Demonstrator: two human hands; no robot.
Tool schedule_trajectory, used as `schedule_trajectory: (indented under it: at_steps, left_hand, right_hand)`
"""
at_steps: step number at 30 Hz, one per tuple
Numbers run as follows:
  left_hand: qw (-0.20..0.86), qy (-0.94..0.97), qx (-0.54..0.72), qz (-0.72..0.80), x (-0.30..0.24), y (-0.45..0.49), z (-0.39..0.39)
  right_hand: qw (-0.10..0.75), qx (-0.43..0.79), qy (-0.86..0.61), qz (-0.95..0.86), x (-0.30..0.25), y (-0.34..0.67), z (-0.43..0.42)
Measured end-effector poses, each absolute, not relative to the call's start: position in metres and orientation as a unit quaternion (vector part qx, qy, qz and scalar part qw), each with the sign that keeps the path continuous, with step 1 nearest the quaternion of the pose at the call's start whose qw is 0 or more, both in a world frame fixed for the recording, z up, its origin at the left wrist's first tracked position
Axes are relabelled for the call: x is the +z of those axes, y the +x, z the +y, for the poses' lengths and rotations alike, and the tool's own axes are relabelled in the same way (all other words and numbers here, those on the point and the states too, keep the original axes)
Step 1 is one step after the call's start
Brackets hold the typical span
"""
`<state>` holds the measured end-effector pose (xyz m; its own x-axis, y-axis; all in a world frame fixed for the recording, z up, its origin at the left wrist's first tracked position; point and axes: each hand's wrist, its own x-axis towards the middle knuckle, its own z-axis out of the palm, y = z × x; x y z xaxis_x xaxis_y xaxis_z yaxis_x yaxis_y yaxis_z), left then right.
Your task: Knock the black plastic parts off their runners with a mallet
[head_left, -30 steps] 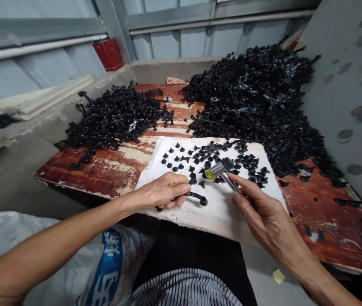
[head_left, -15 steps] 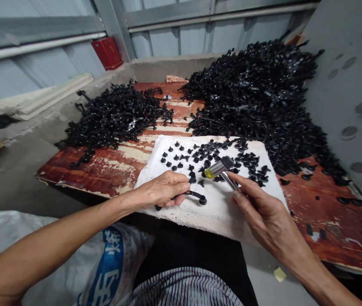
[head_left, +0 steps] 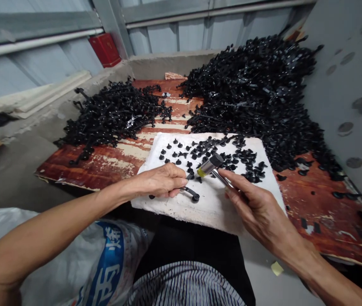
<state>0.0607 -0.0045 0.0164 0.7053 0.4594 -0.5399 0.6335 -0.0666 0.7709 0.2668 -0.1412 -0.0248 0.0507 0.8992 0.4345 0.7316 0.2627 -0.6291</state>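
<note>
My left hand (head_left: pixel 164 182) lies low over a white foam-like pad (head_left: pixel 206 219), its fingers pinching a narrow black strip (head_left: pixel 189 193) with a round knob at its near end. Just past its fingertips, a dark piece (head_left: pixel 190 174) touches or nearly touches the hand; whether it belongs to the strip I cannot tell. In my right hand (head_left: pixel 259 206) is a small mallet (head_left: pixel 212 164) with a metal handle, one yellow face and one black face. The yellow face hovers close to that dark piece. Small black knobs (head_left: pixel 247 163) are scattered over the pad's far half.
A large heap of black strips (head_left: pixel 251 85) rises at the back right, with a smaller heap (head_left: pixel 110 112) at the left, both on a worn red-brown board (head_left: pixel 126 163). A grey panel (head_left: pixel 343 97) borders the right. A white sack (head_left: pixel 56 255) sits low at the left.
The mallet head has shifted left, closer to my left hand. My left hand and the strip have moved slightly left. Both hands keep their hold.
</note>
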Motion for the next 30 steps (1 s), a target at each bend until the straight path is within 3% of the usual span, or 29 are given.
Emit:
schedule_trajectory:
  at_steps: [5,10,14,18,22,26,30]
  left_hand:
    - [0.585,0.713,-0.08,0.378,0.014,0.06,-0.002]
    - [0.59,0.706,-0.081,0.383,0.013,0.061,-0.002]
    - [0.602,0.695,-0.08,0.385,0.009,0.06,-0.002]
    - [0.61,0.686,-0.079,0.389,0.008,0.059,-0.003]
    - [0.611,0.678,-0.081,0.401,0.008,0.058,-0.006]
    - [0.614,0.671,-0.081,0.407,0.009,0.06,-0.007]
    - [0.615,0.664,-0.085,0.417,0.009,0.062,-0.006]
  right_hand:
    - [0.426,0.016,-0.559,-0.711,-0.01,0.262,-0.136]
    - [0.331,-0.01,-0.562,-0.758,-0.002,0.26,-0.135]
    - [0.401,-0.034,-0.55,-0.732,0.004,0.256,-0.138]
    - [0.287,-0.058,-0.559,-0.776,0.002,0.255,-0.136]
    - [0.362,-0.035,-0.568,-0.738,-0.004,0.255,-0.134]
    - [0.301,-0.036,-0.564,-0.768,-0.008,0.256,-0.136]
    - [0.343,-0.032,-0.574,-0.743,-0.009,0.255,-0.138]
